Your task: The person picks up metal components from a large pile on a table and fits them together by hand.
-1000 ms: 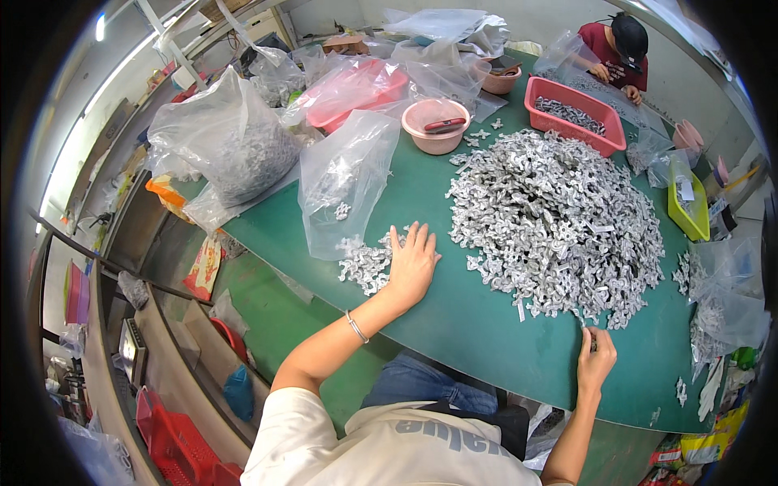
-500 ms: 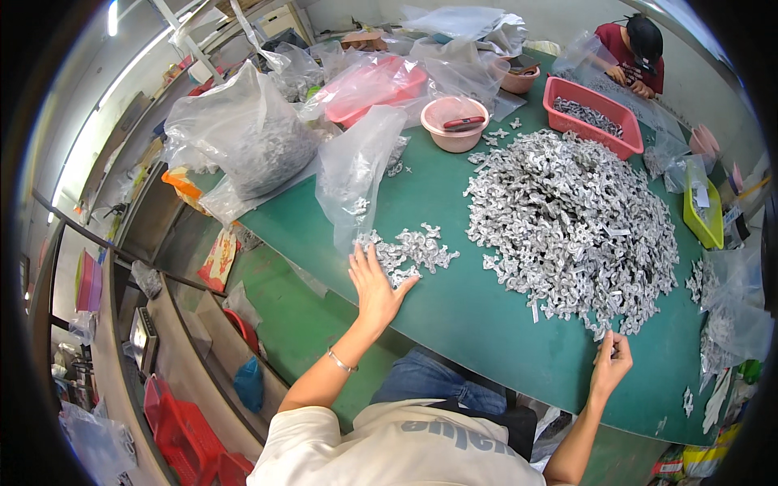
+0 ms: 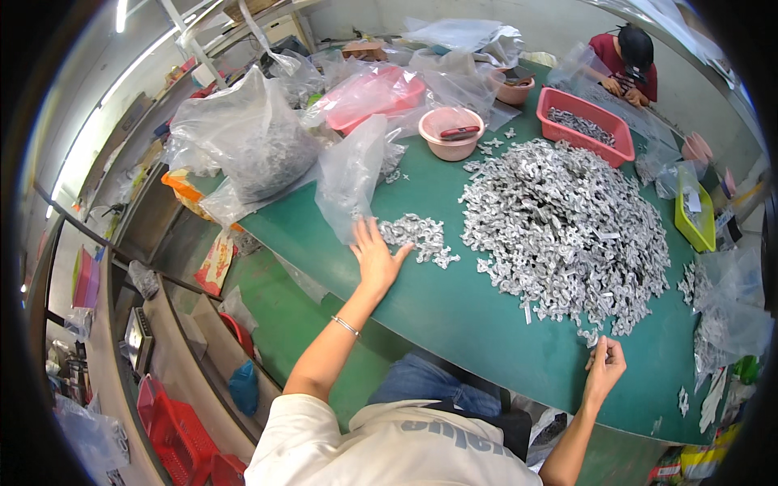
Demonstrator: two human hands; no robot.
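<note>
My left hand (image 3: 375, 263) is open, palm down with fingers spread. It rests against a small heap of silver metal parts (image 3: 417, 235), its fingertips at the mouth of a clear plastic bag (image 3: 344, 178). Across the green table, my right hand (image 3: 605, 368) is closed in a pinch at the near edge of a large pile of the same parts (image 3: 567, 235). One small silver metal part (image 3: 590, 335) shows at its fingertips, and the pinch partly hides it.
A pink bowl (image 3: 438, 147) with a red-handled tool and a red basin (image 3: 626, 152) of parts stand beyond the pile. A full plastic bag (image 3: 259, 154) sits at left, a yellow-green basket (image 3: 695, 231) at right. A co-worker (image 3: 628, 61) handles parts at the far right.
My left hand has moved slightly away from me along the small heap, pushing it closer together by the bag. My right hand remains pinched at the pile's near edge; the view has shifted a little.
</note>
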